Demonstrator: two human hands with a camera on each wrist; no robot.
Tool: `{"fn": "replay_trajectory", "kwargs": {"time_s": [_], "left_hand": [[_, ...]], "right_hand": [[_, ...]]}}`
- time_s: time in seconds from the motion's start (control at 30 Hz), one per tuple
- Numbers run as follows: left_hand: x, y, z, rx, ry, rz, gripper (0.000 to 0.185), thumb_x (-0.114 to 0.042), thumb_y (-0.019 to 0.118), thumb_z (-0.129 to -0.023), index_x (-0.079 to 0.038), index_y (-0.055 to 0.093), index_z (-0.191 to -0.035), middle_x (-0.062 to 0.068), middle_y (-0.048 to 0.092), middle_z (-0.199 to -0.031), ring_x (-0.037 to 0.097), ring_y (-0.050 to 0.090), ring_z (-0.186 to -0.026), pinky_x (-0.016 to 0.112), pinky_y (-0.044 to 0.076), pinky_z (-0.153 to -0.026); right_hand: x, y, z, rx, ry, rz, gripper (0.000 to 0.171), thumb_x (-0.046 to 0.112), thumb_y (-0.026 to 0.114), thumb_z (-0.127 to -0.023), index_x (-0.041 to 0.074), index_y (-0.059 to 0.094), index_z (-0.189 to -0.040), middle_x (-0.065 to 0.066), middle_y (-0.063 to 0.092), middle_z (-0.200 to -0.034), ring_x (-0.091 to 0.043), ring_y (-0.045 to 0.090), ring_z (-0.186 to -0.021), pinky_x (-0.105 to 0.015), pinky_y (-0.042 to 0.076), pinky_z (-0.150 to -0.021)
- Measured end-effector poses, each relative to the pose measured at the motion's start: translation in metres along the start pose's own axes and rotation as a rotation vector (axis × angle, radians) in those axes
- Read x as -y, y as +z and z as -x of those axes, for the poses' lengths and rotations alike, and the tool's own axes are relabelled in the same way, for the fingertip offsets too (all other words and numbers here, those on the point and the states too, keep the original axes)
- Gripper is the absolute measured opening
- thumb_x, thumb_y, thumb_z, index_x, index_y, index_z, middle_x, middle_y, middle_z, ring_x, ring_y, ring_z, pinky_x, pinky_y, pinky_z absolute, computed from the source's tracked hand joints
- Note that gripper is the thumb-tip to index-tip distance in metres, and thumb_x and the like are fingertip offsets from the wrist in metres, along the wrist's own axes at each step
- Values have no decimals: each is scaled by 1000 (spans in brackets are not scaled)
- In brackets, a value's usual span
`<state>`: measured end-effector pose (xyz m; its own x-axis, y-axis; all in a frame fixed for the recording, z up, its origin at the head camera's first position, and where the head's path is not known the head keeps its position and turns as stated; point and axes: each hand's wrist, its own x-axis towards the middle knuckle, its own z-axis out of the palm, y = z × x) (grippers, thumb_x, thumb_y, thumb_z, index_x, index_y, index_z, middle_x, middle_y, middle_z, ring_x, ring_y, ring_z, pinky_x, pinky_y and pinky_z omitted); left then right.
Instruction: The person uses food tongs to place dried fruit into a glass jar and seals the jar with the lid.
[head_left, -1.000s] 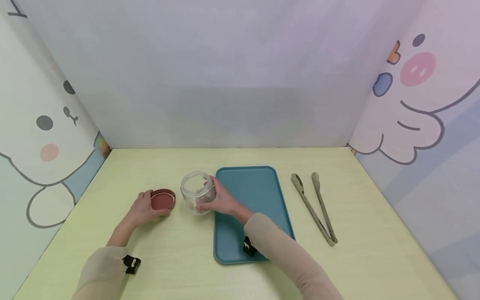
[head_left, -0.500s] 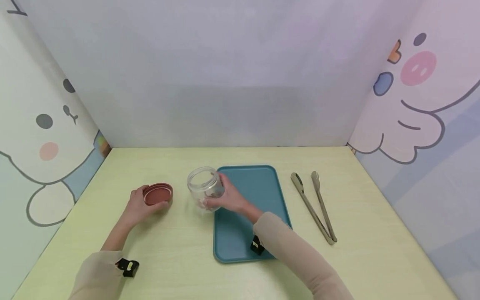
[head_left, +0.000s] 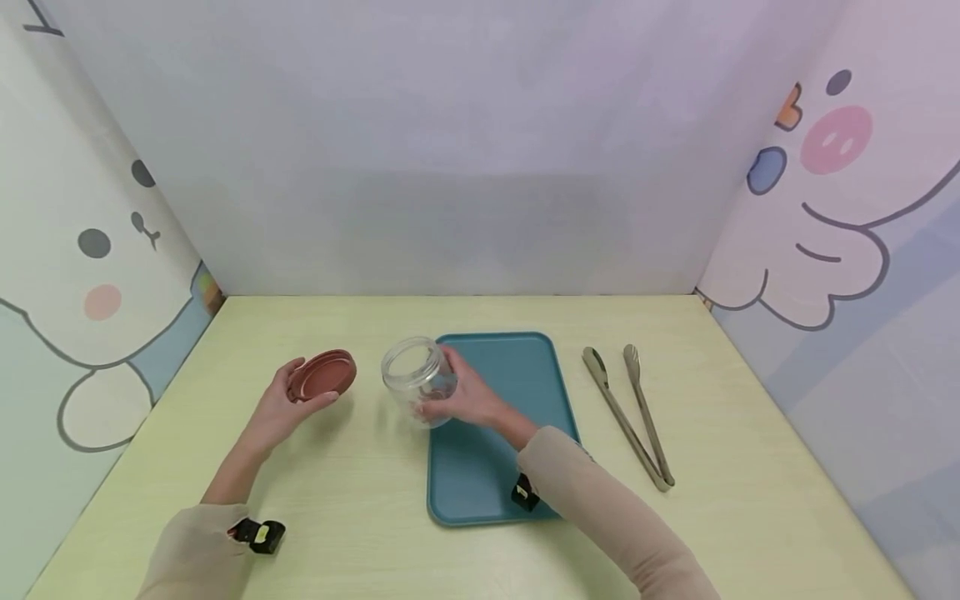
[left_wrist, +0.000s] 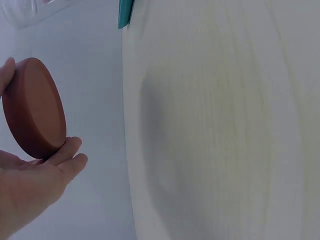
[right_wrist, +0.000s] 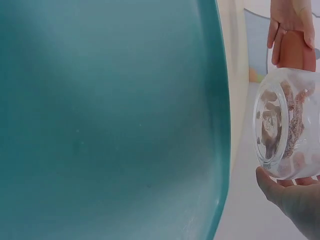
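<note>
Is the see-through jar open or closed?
Open. The jar in the right hand has a bare mouth, while the left hand holds the brown lid apart.

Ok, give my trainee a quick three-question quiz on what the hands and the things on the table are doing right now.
1. True or false: the round reddish-brown lid lies flat on the table.
2. What does the right hand grip? A) metal tongs B) clear glass jar C) teal tray
3. Where do the metal tongs lie relative to the teal rectangular tray?

Key
1. False: the left hand holds it tilted.
2. B, the clear glass jar.
3. To its right, untouched.
</note>
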<state>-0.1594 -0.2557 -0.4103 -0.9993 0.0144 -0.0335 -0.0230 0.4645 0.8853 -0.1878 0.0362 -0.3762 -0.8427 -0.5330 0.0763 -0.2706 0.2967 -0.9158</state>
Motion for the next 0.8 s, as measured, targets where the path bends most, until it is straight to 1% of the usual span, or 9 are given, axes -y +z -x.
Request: {"fn": "replay_trajectory", "kwargs": {"time_s": [0.1, 0.17, 0.23, 0.37, 0.43, 0.57, 0.63, 0.8], "left_hand": [[-1, 0, 1, -4, 7, 30, 84, -29, 64, -81, 4, 11, -136, 27, 28, -132, 35, 33, -117, 15, 42, -75], [-3, 0, 2, 9, 8, 61, 81, -28, 64, -82, 4, 13, -136, 26, 29, -131, 35, 34, -117, 11, 41, -72], [-5, 0, 4, 25, 10, 91, 78, -28, 62, -83, 2, 14, -137, 26, 30, -130, 36, 34, -116, 11, 41, -72], [-10, 1, 8, 51, 16, 144, 72, -28, 59, -85, -3, 17, -139, 23, 31, -130, 33, 37, -114, 12, 41, -74], [-13, 2, 9, 58, 25, 156, 70, -27, 58, -86, -5, 18, -139, 21, 31, -129, 28, 40, -110, 12, 41, -75], [-16, 4, 12, 69, 44, 195, 69, -23, 58, -86, -5, 17, -139, 21, 31, -129, 12, 44, -103, 13, 42, -76], [-16, 5, 12, 75, 49, 216, 71, -20, 59, -86, -4, 15, -139, 21, 30, -130, 14, 43, -106, 14, 42, -76], [-16, 9, 14, 82, 58, 224, 71, -16, 61, -84, -3, 16, -138, 20, 30, -130, 30, 36, -115, 16, 44, -76]], "right_hand": [[1, -1, 2, 10, 5, 13, 82, 12, 71, -70, 4, 23, -136, -15, 38, -128, -32, 32, -120, -52, 28, -93], [-1, -2, 2, 12, -1, 24, 83, 14, 71, -70, 4, 23, -136, -15, 38, -128, -33, 31, -120, -52, 28, -92], [-10, -2, 0, 8, -5, 35, 84, 17, 72, -69, 6, 23, -137, -13, 38, -128, -30, 32, -120, -51, 29, -92], [-29, -2, -5, -1, -17, 76, 86, 25, 74, -68, 13, 24, -137, -4, 40, -127, -21, 35, -118, -47, 32, -91], [-36, -3, -5, -4, -28, 93, 87, 29, 75, -67, 16, 25, -137, -1, 40, -127, -18, 36, -117, -46, 32, -91], [-38, -6, -1, -5, -71, 126, 88, 31, 76, -66, 17, 26, -136, 0, 39, -127, -17, 36, -117, -45, 32, -92], [-38, -8, 1, -3, -89, 149, 88, 31, 76, -65, 16, 26, -136, 0, 38, -128, -18, 36, -117, -45, 32, -92], [-38, -12, 6, 3, -96, 172, 89, 31, 76, -65, 15, 26, -136, -1, 36, -129, -17, 35, -117, -44, 33, -91]]}}
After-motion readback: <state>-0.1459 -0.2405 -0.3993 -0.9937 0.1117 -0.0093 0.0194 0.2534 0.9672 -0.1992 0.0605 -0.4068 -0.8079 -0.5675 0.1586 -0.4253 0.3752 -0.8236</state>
